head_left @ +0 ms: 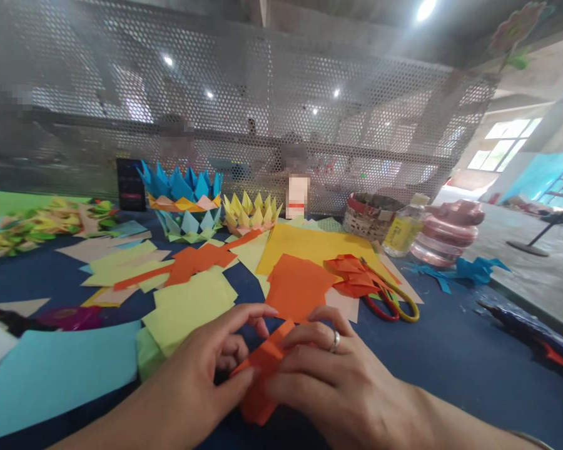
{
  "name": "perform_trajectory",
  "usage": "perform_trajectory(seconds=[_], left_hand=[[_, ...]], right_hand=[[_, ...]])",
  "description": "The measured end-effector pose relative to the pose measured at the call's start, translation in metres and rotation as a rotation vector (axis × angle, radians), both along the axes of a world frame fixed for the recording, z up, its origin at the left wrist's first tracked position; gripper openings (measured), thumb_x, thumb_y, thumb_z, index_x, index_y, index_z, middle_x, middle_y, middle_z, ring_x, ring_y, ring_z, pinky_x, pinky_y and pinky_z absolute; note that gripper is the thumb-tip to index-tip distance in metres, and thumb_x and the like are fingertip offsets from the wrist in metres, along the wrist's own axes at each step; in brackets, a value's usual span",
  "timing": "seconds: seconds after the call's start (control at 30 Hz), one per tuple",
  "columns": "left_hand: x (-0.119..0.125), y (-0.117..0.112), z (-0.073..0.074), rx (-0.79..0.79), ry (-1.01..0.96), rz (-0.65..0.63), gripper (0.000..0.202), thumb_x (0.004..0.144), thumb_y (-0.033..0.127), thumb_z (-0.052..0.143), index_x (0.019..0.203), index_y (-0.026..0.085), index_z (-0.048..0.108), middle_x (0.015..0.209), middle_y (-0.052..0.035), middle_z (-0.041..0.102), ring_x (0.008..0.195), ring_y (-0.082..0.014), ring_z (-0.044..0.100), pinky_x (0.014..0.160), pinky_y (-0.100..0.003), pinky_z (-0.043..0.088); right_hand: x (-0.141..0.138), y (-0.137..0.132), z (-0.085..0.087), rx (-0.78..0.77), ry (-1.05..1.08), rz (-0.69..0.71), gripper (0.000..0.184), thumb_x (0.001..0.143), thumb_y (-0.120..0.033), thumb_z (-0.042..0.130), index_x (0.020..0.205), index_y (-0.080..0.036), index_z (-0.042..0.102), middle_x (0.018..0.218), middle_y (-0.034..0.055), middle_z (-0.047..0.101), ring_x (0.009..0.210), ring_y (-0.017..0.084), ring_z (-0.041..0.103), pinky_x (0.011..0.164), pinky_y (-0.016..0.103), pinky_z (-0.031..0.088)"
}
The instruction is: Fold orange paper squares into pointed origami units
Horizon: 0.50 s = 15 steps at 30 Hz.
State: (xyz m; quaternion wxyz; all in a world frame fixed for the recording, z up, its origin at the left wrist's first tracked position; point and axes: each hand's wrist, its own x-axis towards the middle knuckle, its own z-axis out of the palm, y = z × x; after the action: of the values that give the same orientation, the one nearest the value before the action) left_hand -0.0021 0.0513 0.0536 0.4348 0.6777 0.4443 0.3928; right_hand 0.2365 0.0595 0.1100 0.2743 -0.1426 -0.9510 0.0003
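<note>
Both my hands meet over a small folded piece of orange paper [261, 365] at the near edge of the blue table [450, 356]. My left hand [201, 369] pinches its left side with thumb and curled fingers. My right hand [338, 381], a ring on one finger, presses fingers down along the paper's right side. Just beyond lie an orange sheet [296, 286], crumpled orange folds [351, 275] and scissors [394, 300] with red and yellow handles.
Yellow-green sheets [187, 306], a light blue sheet [51, 375] and a yellow sheet [309, 244] cover the table. Folded paper crowns, blue [181, 187] and yellow [251, 212], stand at the back before a perforated metal screen [263, 112]. A woven basket [370, 215], small bottle [403, 231] and pink jug [448, 231] stand right.
</note>
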Motion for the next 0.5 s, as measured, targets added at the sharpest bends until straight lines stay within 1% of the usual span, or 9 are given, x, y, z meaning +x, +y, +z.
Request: perform_trajectory(seconds=[0.07, 0.1, 0.2, 0.27, 0.3, 0.37, 0.43, 0.5], left_hand=[[-0.002, 0.001, 0.001, 0.097, 0.06, 0.021, 0.048, 0.091, 0.024, 0.058, 0.137, 0.037, 0.059, 0.11, 0.0049, 0.066, 0.064, -0.0033, 0.06, 0.062, -0.012, 0.054], [-0.003, 0.002, 0.001, 0.135, 0.084, 0.028, 0.045, 0.091, 0.023, 0.056, 0.134, 0.036, 0.061, 0.111, 0.0047, 0.067, 0.066, -0.0038, 0.06, 0.062, -0.012, 0.054], [-0.006, 0.0, 0.004, 0.21, 0.136, 0.048, 0.034, 0.092, 0.022, 0.055, 0.122, 0.034, 0.066, 0.122, 0.0034, 0.065, 0.078, -0.0062, 0.064, 0.068, -0.014, 0.056], [-0.005, -0.002, 0.007, 0.299, 0.206, 0.052, 0.031, 0.095, 0.021, 0.052, 0.119, 0.034, 0.067, 0.129, 0.0029, 0.064, 0.087, -0.0075, 0.068, 0.069, -0.014, 0.055], [-0.004, -0.003, 0.009, 0.349, 0.243, 0.041, 0.03, 0.097, 0.02, 0.05, 0.116, 0.033, 0.068, 0.128, 0.0029, 0.065, 0.09, -0.0079, 0.069, 0.071, -0.015, 0.055], [-0.002, -0.006, 0.012, 0.431, 0.295, -0.004, 0.027, 0.101, 0.018, 0.046, 0.108, 0.031, 0.068, 0.116, 0.0038, 0.069, 0.094, -0.0076, 0.071, 0.078, -0.016, 0.054], [-0.001, -0.007, 0.013, 0.461, 0.301, -0.048, 0.026, 0.102, 0.016, 0.045, 0.099, 0.029, 0.068, 0.105, 0.0046, 0.069, 0.093, -0.0071, 0.071, 0.083, -0.017, 0.052], [0.0, -0.008, 0.012, 0.502, 0.305, -0.068, 0.027, 0.101, 0.014, 0.045, 0.093, 0.027, 0.067, 0.101, 0.0045, 0.07, 0.09, -0.0083, 0.069, 0.082, -0.02, 0.051]], right_hand=[[0.002, 0.004, 0.001, 0.047, 0.001, -0.011, 0.028, 0.112, -0.009, 0.045, 0.103, -0.02, 0.069, 0.1, 0.0012, 0.081, 0.112, 0.016, 0.066, 0.107, 0.035, 0.037], [0.002, 0.006, 0.002, 0.064, -0.006, -0.013, 0.028, 0.11, -0.007, 0.046, 0.1, -0.019, 0.069, 0.099, 0.0014, 0.081, 0.11, 0.017, 0.066, 0.106, 0.036, 0.038], [0.003, 0.012, 0.002, 0.08, -0.01, -0.026, 0.024, 0.105, -0.002, 0.049, 0.102, -0.017, 0.068, 0.102, 0.0029, 0.08, 0.107, 0.018, 0.065, 0.103, 0.038, 0.038], [0.004, 0.016, 0.001, 0.074, -0.009, -0.04, 0.022, 0.102, 0.0, 0.052, 0.102, -0.016, 0.068, 0.102, 0.0045, 0.08, 0.106, 0.019, 0.066, 0.102, 0.039, 0.038], [0.004, 0.017, 0.001, 0.065, -0.016, -0.046, 0.022, 0.101, 0.0, 0.053, 0.101, -0.015, 0.068, 0.102, 0.0051, 0.079, 0.105, 0.02, 0.066, 0.101, 0.04, 0.039], [0.006, 0.019, 0.002, 0.043, -0.048, -0.033, 0.021, 0.101, 0.0, 0.053, 0.1, -0.015, 0.068, 0.101, 0.0052, 0.079, 0.102, 0.02, 0.067, 0.099, 0.04, 0.039], [0.007, 0.02, 0.004, 0.023, -0.094, -0.004, 0.021, 0.101, -0.001, 0.052, 0.098, -0.015, 0.068, 0.101, 0.0051, 0.079, 0.102, 0.02, 0.067, 0.097, 0.04, 0.04], [0.009, 0.02, 0.006, -0.004, -0.133, 0.018, 0.021, 0.099, -0.002, 0.052, 0.095, -0.015, 0.069, 0.099, 0.0049, 0.079, 0.101, 0.02, 0.067, 0.094, 0.04, 0.041]])
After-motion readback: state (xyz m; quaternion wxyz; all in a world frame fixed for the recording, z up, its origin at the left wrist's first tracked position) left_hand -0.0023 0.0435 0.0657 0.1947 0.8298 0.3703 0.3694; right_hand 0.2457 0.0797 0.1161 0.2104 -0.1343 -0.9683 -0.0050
